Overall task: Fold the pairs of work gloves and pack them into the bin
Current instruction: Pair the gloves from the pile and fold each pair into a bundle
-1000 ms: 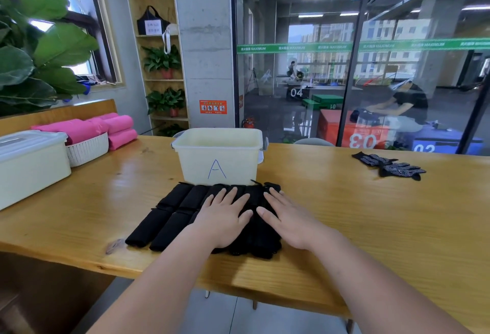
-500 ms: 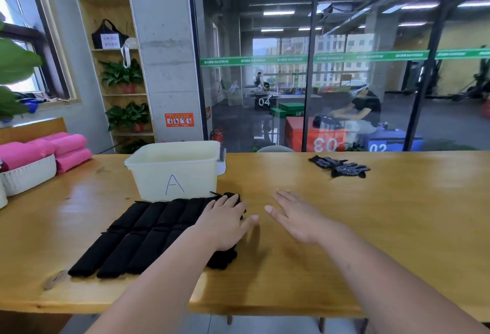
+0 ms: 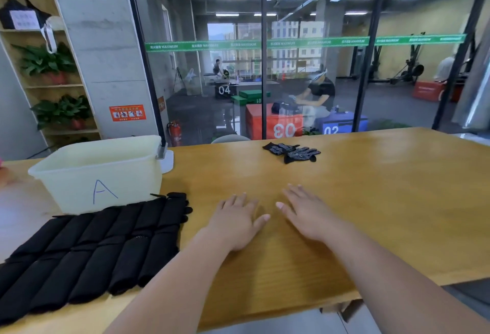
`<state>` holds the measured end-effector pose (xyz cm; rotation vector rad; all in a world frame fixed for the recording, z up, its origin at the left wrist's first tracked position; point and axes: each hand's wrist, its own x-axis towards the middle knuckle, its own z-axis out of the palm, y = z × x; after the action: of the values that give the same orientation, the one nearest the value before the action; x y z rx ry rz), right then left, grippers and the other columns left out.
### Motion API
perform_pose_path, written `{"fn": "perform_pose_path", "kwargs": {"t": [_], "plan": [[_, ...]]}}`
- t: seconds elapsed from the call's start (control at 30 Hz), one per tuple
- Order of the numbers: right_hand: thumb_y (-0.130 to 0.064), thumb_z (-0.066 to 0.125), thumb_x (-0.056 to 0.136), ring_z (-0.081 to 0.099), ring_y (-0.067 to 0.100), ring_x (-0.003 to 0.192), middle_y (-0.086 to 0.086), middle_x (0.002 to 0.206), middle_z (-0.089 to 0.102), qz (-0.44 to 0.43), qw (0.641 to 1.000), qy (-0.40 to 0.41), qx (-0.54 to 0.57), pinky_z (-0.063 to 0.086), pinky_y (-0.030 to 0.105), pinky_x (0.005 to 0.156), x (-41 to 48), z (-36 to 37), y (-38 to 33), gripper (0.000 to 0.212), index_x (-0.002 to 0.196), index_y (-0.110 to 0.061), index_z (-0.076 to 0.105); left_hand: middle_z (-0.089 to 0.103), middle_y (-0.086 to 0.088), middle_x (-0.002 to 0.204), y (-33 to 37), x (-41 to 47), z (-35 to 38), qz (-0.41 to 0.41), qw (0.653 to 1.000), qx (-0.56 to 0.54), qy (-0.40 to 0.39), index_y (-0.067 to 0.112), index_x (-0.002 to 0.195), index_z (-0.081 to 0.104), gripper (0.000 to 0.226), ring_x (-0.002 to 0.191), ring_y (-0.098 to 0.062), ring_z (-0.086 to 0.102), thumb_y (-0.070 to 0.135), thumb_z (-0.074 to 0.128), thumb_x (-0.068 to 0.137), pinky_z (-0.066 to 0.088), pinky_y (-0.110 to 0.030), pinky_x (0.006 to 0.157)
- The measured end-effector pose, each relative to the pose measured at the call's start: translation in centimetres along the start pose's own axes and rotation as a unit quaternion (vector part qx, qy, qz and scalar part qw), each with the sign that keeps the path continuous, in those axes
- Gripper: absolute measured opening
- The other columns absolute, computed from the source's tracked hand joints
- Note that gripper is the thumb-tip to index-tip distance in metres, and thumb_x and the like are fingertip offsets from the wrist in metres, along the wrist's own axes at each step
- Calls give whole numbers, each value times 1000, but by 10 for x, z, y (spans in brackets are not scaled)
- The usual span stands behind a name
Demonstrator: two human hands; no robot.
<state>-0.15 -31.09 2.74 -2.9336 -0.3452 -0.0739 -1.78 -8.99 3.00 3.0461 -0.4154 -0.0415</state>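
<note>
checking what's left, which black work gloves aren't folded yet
The white-dotted black pair lying flat far across the wooden table; the bundles by the pale plastic bin are folded.

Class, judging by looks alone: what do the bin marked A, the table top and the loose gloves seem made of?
Bin: pale plastic, probably; smooth moulded rim, slightly translucent walls. Table top: wood or veneer, glossy; grain lines and window glare show. Loose gloves: dark knit fabric with pale dots, possibly rubber grip.
</note>
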Motion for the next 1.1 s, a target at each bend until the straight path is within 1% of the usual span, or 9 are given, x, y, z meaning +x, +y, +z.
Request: {"fn": "perform_pose_path", "kwargs": {"t": [0.17,0.27,0.37,0.43,0.57,0.77,0.87,1.0,1.1], "plan": [[-70,13,104,-2,18,163,-3,177,5,45,998,50,-7,8,48,132,17,17,31,79,169,-25,16,3,-6,178,19,34,9,2,1000,-20,17,33,168,17,75,164,-28,2,73,16,104,6,-52,131],[-70,10,104,0,19,163,-2,177,9,58,995,84,-7,12,49,132,34,21,40,79,168,-24,20,9,-8,177,23,57,13,-33,997,-34,58,32,167,20,76,164,-29,4,73,12,104,5,-55,131],[-68,12,105,-1,19,163,-2,177,9,60,992,106,-20,11,49,132,56,20,47,76,168,-25,21,11,-8,177,22,84,16,-67,993,-46,86,31,168,20,78,164,-28,4,73,9,104,2,-55,131],[-68,13,106,-2,19,163,-2,177,7,66,993,100,-17,10,49,132,74,19,55,75,168,-25,19,11,-7,177,20,100,18,-80,991,-58,87,31,168,20,77,164,-27,4,73,11,104,2,-54,131],[-68,14,106,-2,21,163,1,177,5,65,994,90,-27,9,48,132,119,20,70,77,168,-24,16,6,-6,178,15,119,27,-96,991,-71,64,34,167,17,76,164,-27,1,74,17,103,4,-53,131],[-72,13,104,-2,25,163,1,177,3,60,994,88,-37,8,51,131,198,23,74,77,169,-31,14,-1,-5,178,16,124,29,-101,991,-57,60,33,168,12,76,164,-26,-5,73,17,103,2,-52,132],[-75,12,103,-5,28,163,2,178,-2,60,995,70,-44,5,53,131,229,22,73,76,168,-35,13,-4,-4,178,16,124,30,-103,992,-53,53,33,169,10,77,164,-24,-8,73,15,103,0,-52,132],[-77,13,101,-8,32,162,1,177,-4,70,995,52,-38,5,59,130,258,19,72,77,167,-39,16,-5,-4,178,16,125,30,-106,992,-47,51,34,169,9,76,163,-23,-10,72,13,103,0,-52,132],[-81,15,99,-7,32,162,-1,177,-6,70,997,15,-27,5,60,129,271,18,72,80,167,-40,17,-6,-4,178,17,124,29,-107,992,-42,48,34,169,8,76,163,-23,-10,72,13,103,-1,-52,132]]}}
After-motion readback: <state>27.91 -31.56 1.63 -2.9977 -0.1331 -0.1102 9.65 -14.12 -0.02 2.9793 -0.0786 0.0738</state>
